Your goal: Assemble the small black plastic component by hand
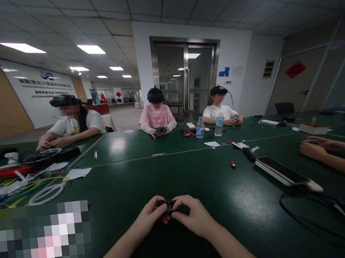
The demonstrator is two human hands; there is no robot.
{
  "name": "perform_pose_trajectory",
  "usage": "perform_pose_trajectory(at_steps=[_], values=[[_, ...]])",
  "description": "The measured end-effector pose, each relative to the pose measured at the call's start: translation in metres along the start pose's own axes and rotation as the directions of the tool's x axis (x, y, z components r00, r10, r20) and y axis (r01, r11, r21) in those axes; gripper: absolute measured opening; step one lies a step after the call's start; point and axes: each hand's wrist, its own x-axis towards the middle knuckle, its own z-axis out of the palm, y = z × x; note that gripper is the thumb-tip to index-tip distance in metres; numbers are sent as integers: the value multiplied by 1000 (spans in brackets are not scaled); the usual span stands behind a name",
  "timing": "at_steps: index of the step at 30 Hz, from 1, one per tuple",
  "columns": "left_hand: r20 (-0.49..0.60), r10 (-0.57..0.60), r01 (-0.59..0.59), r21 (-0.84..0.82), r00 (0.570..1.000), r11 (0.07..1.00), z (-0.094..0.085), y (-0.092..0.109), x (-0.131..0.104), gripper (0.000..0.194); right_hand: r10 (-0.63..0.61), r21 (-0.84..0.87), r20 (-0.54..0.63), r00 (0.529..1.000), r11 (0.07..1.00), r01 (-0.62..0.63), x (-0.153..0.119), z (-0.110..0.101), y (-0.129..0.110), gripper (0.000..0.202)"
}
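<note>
A small black object (168, 206) is held between my two hands, just above the dark green table (177, 177). Its kind is too small and dark to make out. My left hand (155, 211) grips its left side, thumb on top and fingers curled beneath. On the other side, my right hand (189, 211) pinches it between thumb and index finger. Part of the object is covered by my fingers. Both forearms come in from the bottom edge.
To the right lie a phone (283, 170) on a white case, a black cable (317, 212) and a small red item (233, 165). Tangled wires (21, 190) cover the left side. Two water bottles (209, 127) stand farther back. Several people sit around the table.
</note>
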Motion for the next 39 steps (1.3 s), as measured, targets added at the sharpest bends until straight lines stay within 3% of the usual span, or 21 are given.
perform_pose_trajectory(at_steps=[20,30,39], values=[[36,10,-9,-22,999,1000,-8,-9,4,30,19,-9,20,1000,1000,-19,0,-1,-4,8],[14,-1,1,-11,1000,1000,-3,-2,0,27,36,-27,29,999,999,-35,0,-1,-2,9],[-30,-17,17,-13,999,1000,2,2,-3,22,-36,-38,3,999,999,36,1,0,0,29]])
